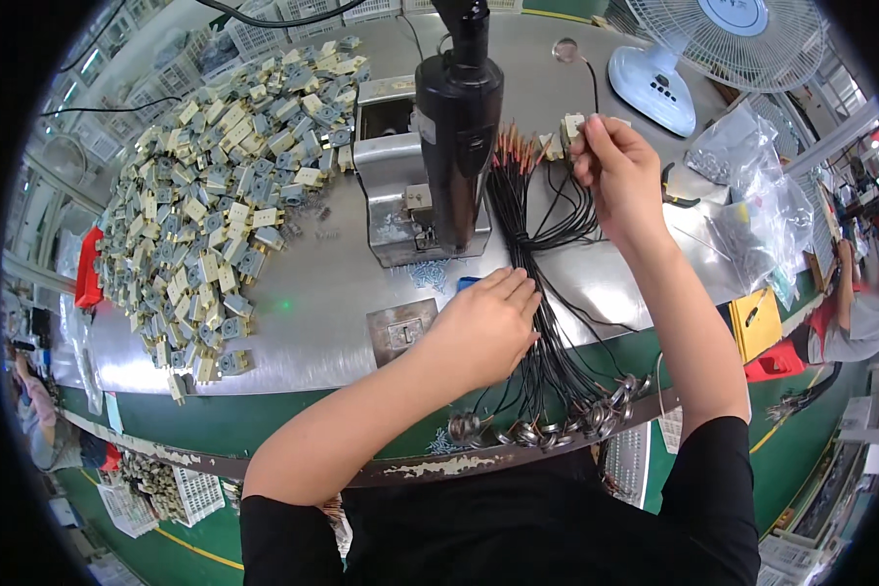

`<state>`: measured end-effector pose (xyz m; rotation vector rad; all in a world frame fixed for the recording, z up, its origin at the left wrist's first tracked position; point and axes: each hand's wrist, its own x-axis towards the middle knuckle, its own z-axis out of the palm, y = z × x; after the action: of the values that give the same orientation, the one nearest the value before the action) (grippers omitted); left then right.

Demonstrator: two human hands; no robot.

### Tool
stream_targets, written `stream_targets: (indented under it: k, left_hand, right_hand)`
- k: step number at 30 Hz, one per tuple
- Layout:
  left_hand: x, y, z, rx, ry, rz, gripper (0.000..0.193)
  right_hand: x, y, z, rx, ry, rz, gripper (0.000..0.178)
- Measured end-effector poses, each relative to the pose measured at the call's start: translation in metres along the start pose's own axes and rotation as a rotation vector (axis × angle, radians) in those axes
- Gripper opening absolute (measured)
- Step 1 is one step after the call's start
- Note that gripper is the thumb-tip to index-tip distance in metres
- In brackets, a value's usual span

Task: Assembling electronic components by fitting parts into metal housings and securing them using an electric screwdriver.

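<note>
My right hand (620, 176) is raised at the right of the bench, thumb and fingers pinched on a thin black cable (593, 80). From the pinch the cable runs away to a round metal disc (565, 49). Cream plastic pieces (572, 125) show just beside those fingertips. My left hand (488, 327) is palm down with its fingers together over a tied bundle of black cables (524, 220). A bit of something blue (467, 283) peeks out at its thumb side; the rest is hidden. Reddish-orange tips (518, 148) end the bundle's far side, metal rings (557, 430) its near side.
A black cylindrical tool (459, 146) stands over a metal fixture (386, 181), small screws (428, 273) before it. Grey and cream sockets (215, 195) are heaped left. Rightward are a fan (654, 83), pliers (679, 195), plastic bags (752, 195) and a yellow pad (755, 322).
</note>
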<state>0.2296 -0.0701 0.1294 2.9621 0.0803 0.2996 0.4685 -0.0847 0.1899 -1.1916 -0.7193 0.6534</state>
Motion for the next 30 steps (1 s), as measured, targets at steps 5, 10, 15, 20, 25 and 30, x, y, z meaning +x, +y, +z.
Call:
stream_targets:
  k: [5, 10, 15, 20, 25, 30]
  left_hand:
    - [0.0, 0.004, -0.007, 0.0, -0.003, -0.005, 0.051]
    - [-0.012, -0.002, -0.015, -0.079, 0.009, -0.01, 0.057]
    - [-0.047, -0.012, -0.075, -1.034, 0.134, -0.258, 0.083]
    - [-0.098, -0.013, -0.094, -1.788, 0.574, -0.202, 0.057]
    - [-0.137, -0.021, -0.09, -1.905, 0.628, -0.301, 0.033]
    - [-0.158, -0.027, -0.086, -2.206, 0.528, -0.409, 0.026]
  right_hand:
    - [0.007, -0.012, 0.004, -0.009, -0.031, -0.12, 0.021]
    - [-0.036, -0.036, 0.0, -0.211, -0.132, -0.317, 0.02]
    - [-0.07, -0.054, 0.012, -0.56, -0.508, -0.8, 0.008]
    - [-0.094, -0.054, 0.071, -0.563, -0.732, -0.82, 0.017]
    - [-0.12, -0.048, 0.118, -0.539, -0.806, -0.592, 0.014]
    - [-0.131, -0.035, 0.146, -0.472, -0.77, -0.576, 0.019]
